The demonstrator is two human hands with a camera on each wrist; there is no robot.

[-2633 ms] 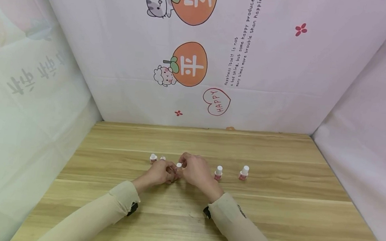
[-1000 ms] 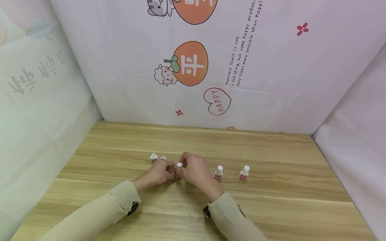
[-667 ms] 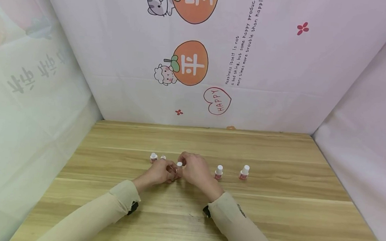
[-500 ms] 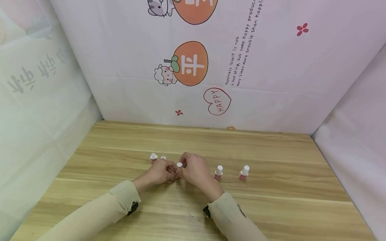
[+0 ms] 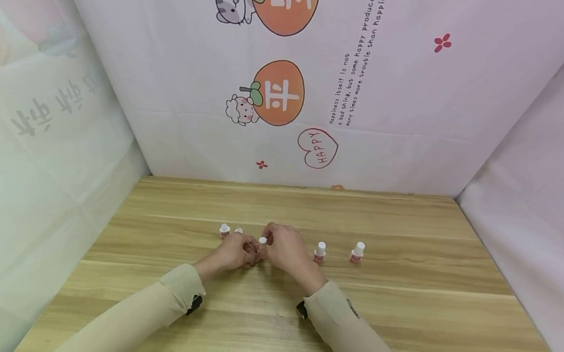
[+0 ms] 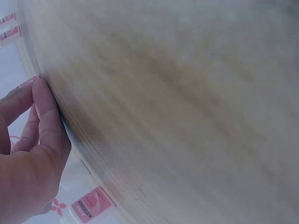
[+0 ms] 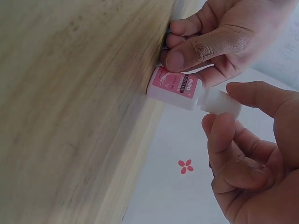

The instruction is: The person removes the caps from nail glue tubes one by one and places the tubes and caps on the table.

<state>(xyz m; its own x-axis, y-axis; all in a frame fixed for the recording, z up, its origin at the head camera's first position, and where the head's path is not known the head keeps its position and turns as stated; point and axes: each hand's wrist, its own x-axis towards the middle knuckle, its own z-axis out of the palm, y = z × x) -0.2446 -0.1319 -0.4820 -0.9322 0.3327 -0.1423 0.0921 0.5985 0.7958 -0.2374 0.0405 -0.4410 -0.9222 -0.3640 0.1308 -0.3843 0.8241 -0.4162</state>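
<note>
In the head view my left hand [image 5: 233, 251] and right hand [image 5: 287, 249] meet at one small nail glue bottle, mostly hidden there by the fingers. The right wrist view shows the bottle [image 7: 175, 87] with its pink label, standing upright with its base at the tabletop. My left thumb and fingers grip the bottle's body low down. At the top, its white cap [image 7: 222, 103] sits between the thumb and index finger of my right hand, which pinches it. The cap is on the bottle's neck. In the left wrist view, my left hand [image 6: 35, 140] largely covers the bottle.
Two similar white-capped bottles stand to the right, a nearer bottle [image 5: 319, 252] and a farther bottle [image 5: 357, 252]. To the left stand another bottle [image 5: 224, 231] and a partly hidden bottle [image 5: 239, 230]. Printed white cloth [image 5: 385, 151] walls the wooden table [image 5: 259, 319] on three sides.
Both hands stay at the same bottle, nearly in place. The right fingers shift slightly around the cap between frames. The other bottles have not moved.
</note>
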